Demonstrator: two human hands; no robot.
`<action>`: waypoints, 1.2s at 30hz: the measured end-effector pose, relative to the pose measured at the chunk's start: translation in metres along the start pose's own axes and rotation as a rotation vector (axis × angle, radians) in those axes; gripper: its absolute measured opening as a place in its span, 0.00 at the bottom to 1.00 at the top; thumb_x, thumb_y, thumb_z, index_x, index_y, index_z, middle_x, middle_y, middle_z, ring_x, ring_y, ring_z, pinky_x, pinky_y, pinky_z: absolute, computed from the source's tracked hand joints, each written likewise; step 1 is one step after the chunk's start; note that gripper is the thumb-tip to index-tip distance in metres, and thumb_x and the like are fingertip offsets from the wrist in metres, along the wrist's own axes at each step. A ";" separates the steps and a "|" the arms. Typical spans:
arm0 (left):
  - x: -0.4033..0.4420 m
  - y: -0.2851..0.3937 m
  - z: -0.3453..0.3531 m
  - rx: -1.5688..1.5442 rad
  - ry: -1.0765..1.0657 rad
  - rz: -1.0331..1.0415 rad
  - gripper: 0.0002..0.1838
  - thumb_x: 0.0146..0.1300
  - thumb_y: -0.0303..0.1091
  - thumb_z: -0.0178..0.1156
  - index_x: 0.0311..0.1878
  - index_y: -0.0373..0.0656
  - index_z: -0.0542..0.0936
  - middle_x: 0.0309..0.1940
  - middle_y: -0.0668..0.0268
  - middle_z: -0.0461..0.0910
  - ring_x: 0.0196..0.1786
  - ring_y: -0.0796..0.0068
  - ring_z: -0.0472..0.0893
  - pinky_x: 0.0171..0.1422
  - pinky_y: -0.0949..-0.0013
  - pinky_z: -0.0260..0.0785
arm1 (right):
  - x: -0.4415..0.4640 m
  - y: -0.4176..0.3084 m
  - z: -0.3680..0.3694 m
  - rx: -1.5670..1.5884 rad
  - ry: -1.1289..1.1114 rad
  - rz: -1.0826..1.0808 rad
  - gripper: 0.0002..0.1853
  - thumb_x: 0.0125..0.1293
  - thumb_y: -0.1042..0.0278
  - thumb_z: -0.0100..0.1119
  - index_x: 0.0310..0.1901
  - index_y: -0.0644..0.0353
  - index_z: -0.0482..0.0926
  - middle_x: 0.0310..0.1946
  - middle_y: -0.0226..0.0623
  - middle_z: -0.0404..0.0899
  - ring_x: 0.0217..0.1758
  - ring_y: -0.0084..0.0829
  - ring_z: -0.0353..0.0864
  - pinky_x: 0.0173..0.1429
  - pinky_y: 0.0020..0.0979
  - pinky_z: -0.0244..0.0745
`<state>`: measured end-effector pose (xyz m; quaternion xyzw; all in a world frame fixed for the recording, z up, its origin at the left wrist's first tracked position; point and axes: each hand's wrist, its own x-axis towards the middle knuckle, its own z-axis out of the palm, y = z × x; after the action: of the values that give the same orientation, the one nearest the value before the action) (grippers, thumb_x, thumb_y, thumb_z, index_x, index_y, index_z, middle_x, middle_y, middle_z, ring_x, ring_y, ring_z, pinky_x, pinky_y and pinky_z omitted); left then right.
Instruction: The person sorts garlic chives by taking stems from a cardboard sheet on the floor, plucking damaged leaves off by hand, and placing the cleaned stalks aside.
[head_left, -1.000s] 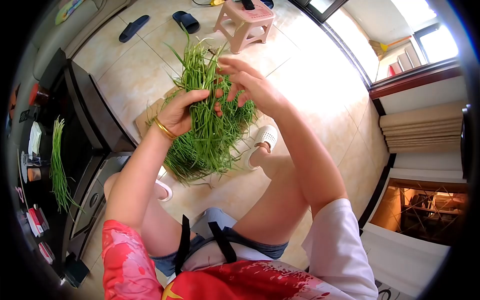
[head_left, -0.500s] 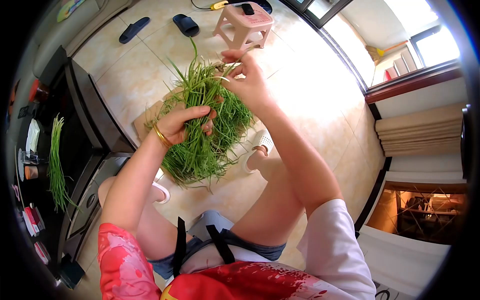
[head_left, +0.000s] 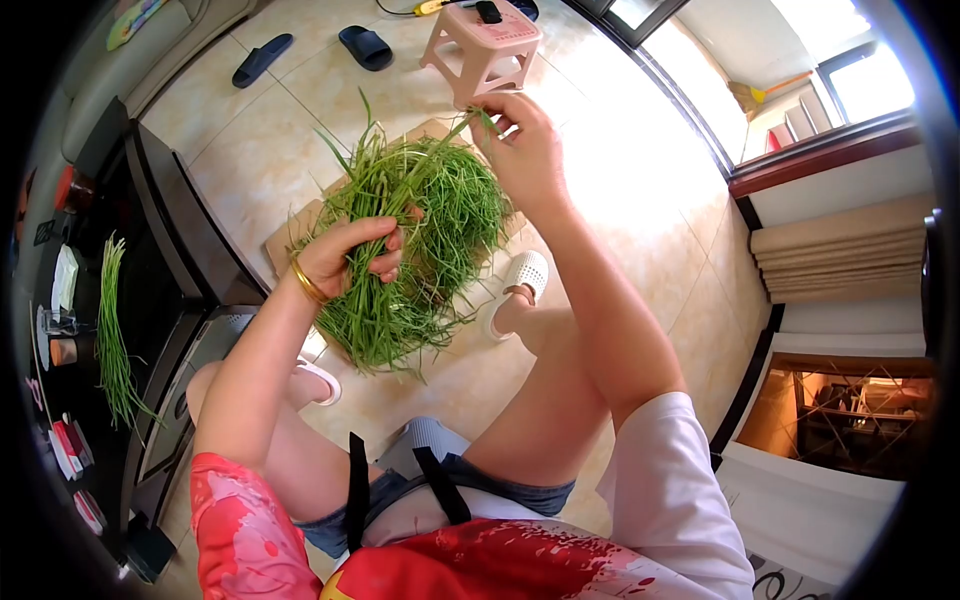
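My left hand (head_left: 350,258), with a gold bangle at its wrist, is closed around a bunch of garlic chives (head_left: 378,185). Loose green tips stick out beyond its thumb. Up and to the right, my right hand (head_left: 525,150) pinches a thin green chive blade (head_left: 462,128) between thumb and fingertips; where the blade's lower end lies among the others I cannot tell. Beneath both hands spreads a tangled pile of chives (head_left: 455,205) on a flat piece of cardboard (head_left: 290,240) on the floor. The bunch hides part of the pile.
A neater bundle of chives (head_left: 112,330) lies on the black cabinet top (head_left: 150,250) at left, near small boxes. Ahead stand a pink stool (head_left: 485,45) with a phone on it and two dark slippers (head_left: 365,48). My feet in white clogs (head_left: 525,280) flank the pile.
My right hand has drawn away from the bunch to the right, with a green blade in its fingertips. My left hand has shifted slightly left with the bunch.
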<state>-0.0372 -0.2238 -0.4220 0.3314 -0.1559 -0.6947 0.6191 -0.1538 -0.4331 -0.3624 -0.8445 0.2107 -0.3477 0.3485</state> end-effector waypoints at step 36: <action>-0.020 0.000 -0.016 -0.176 0.018 0.066 0.20 0.67 0.35 0.51 0.61 0.38 0.70 0.40 0.63 0.78 0.33 0.71 0.79 0.44 0.63 0.76 | 0.016 0.010 -0.007 0.848 0.314 0.368 0.09 0.67 0.64 0.49 0.42 0.60 0.72 0.41 0.38 0.79 0.45 0.31 0.77 0.49 0.34 0.72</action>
<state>-0.0267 -0.2017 -0.4285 0.2767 -0.0997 -0.6818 0.6698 -0.1491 -0.4525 -0.3587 -0.5143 0.2464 -0.4585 0.6816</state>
